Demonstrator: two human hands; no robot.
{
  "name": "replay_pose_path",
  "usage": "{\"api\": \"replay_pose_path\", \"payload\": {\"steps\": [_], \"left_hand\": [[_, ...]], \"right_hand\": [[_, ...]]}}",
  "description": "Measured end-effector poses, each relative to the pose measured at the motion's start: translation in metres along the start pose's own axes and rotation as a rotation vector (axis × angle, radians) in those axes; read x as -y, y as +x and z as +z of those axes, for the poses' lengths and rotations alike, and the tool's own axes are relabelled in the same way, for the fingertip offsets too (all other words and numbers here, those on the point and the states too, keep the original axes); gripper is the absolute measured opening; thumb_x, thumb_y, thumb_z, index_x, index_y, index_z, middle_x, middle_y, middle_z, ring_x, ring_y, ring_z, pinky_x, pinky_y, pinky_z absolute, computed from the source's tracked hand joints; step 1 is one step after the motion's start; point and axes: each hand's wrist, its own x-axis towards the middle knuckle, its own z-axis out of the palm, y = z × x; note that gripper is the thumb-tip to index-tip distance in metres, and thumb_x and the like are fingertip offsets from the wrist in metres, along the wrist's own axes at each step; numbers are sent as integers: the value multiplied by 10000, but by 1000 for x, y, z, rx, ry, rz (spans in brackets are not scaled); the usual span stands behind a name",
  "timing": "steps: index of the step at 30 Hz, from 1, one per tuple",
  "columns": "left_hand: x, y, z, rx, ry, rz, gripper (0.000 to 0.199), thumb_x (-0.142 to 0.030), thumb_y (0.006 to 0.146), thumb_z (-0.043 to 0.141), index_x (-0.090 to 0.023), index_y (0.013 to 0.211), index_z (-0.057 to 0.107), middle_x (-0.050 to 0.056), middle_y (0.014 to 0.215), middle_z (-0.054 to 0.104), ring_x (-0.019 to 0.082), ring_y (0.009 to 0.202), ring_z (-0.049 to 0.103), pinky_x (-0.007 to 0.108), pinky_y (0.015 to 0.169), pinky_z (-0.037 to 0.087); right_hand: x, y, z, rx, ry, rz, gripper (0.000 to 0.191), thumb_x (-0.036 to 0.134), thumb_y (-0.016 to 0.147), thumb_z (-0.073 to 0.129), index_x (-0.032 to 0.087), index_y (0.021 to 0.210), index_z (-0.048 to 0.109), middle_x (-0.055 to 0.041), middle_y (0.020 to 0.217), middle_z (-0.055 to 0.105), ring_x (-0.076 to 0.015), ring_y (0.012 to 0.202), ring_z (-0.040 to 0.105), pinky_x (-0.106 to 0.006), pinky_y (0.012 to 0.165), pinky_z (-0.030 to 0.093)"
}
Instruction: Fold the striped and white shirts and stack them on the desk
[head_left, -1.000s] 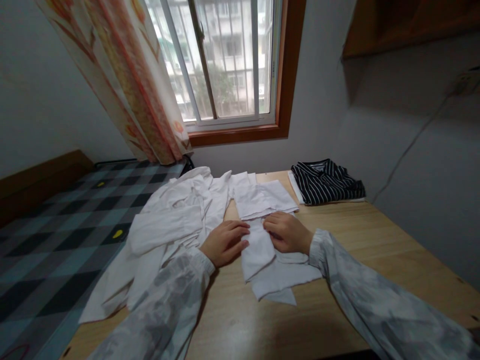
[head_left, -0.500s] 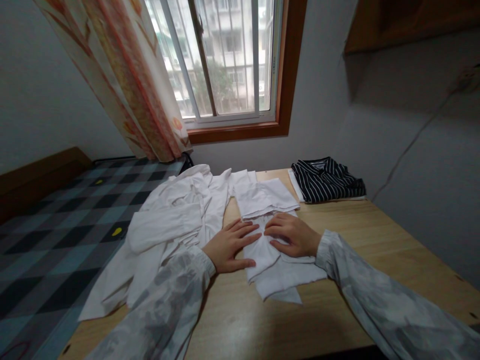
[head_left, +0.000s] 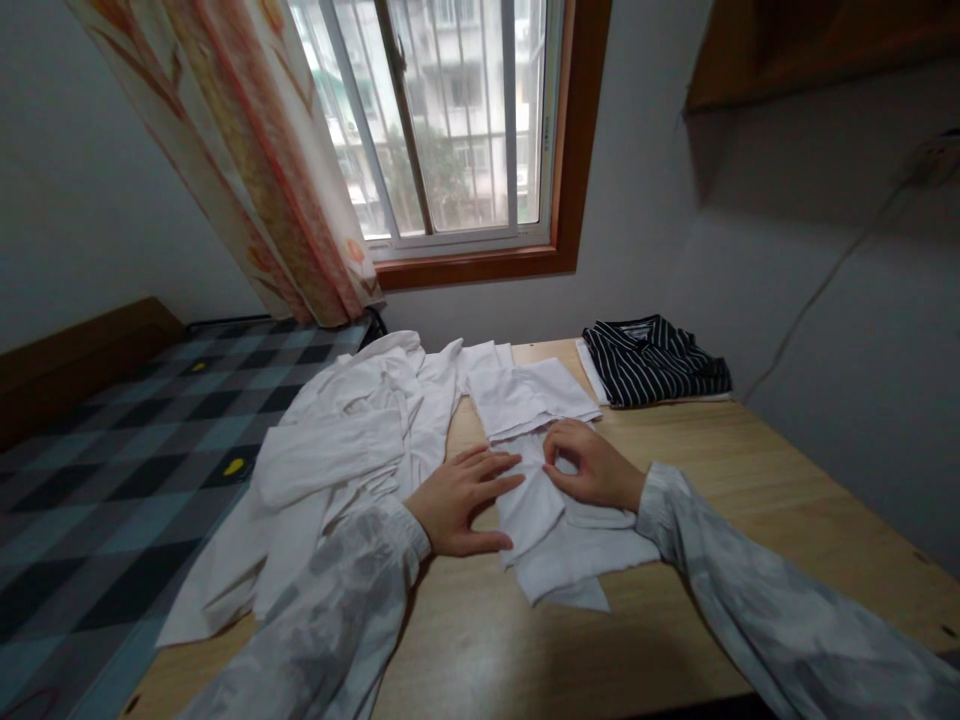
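A white garment lies partly folded on the wooden table, its upper part doubled over and its lower edges uneven. My left hand rests flat with fingers spread, the fingertips on the garment's left side. On the right side, my right hand has thumb and index finger brought together on the fabric, pinching it. To the left lies a large rumpled heap of white clothing, close to my left forearm.
A folded black-and-white striped garment lies on something white at the table's back right. Left of the table is a bed with a checkered cover. Behind are a curtain and a window.
My right hand's fingers have curled from loosely spread into a pinch. The garment's lower part has shifted slightly right. My left hand has barely moved.
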Motion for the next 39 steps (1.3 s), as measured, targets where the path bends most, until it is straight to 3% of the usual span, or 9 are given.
{"api": "replay_pose_path", "payload": {"steps": [2, 4, 7, 10, 14, 22, 28, 34, 39], "left_hand": [[0, 0, 0, -11, -9, 1, 875, -744, 889, 709, -257, 1597, 546, 171, 1679, 502, 383, 1517, 520, 604, 1301, 350], [-2, 0, -1, -9, -14, 6, 885, -751, 870, 725, -249, 1581, 563, 175, 1673, 509, 392, 1506, 531, 608, 1299, 353], [-6, 2, 0, 19, -25, 40, 919, -740, 877, 719, -256, 1630, 508, 176, 1689, 486, 397, 1513, 523, 614, 1303, 343], [-11, 4, 1, 56, -39, 60, 970, -738, 873, 721, -269, 1676, 448, 179, 1707, 457, 408, 1532, 500, 615, 1300, 344], [-15, 6, 0, 79, -46, 43, 1057, -803, 807, 752, -274, 1674, 459, 183, 1712, 447, 428, 1541, 482, 631, 1301, 328], [-11, 4, -3, 83, -1, -47, 934, -747, 874, 721, -312, 1660, 467, 120, 1741, 416, 409, 1582, 428, 641, 1332, 249], [1, 0, -5, 42, 60, -139, 790, -574, 953, 665, -285, 1658, 454, 117, 1748, 405, 394, 1615, 376, 659, 1325, 252], [1, -3, -5, 21, 50, 4, 861, -549, 863, 718, -238, 1630, 481, 160, 1679, 505, 378, 1542, 492, 614, 1317, 312], [-2, -4, -5, -23, 53, 96, 653, -555, 904, 695, -237, 1471, 639, 161, 1508, 673, 356, 1325, 681, 560, 1187, 498]], "right_hand": [[-3, -4, -8, -49, -23, 7, 138, 122, 884, 706, 235, 916, 634, -50, 922, 699, -256, 935, 639, -417, 905, 506], [-7, -10, -13, -39, -53, -23, 212, 143, 896, 707, 228, 1089, 682, -94, 1104, 742, -289, 1088, 659, -466, 999, 518], [-12, -21, -15, 100, -77, -113, 407, 162, 981, 647, 254, 1376, 679, -123, 1457, 680, -304, 1362, 602, -525, 1162, 471], [-13, -28, -13, 253, -99, -141, 473, 181, 1062, 565, 317, 1510, 635, -76, 1607, 599, -285, 1475, 539, -550, 1238, 419], [-10, -31, -15, 294, -116, -105, 473, 244, 1098, 548, 347, 1556, 612, -51, 1647, 565, -285, 1524, 501, -569, 1282, 378], [-22, -64, -46, 134, -98, -68, 493, 243, 1099, 502, 316, 1579, 580, -96, 1641, 563, -283, 1518, 517, -545, 1260, 428], [-16, -95, -65, 306, -178, 33, 536, 264, 1102, 508, 354, 1631, 521, -58, 1697, 501, -275, 1581, 447, -551, 1310, 341], [0, -94, -59, 428, -230, 106, 602, 392, 1136, 486, 353, 1721, 353, -55, 1780, 345, -276, 1656, 303, -569, 1350, 219], [11, -86, -48, 394, -225, 77, 592, 391, 1129, 512, 372, 1707, 385, -47, 1776, 353, -289, 1646, 324, -574, 1345, 234]]}}
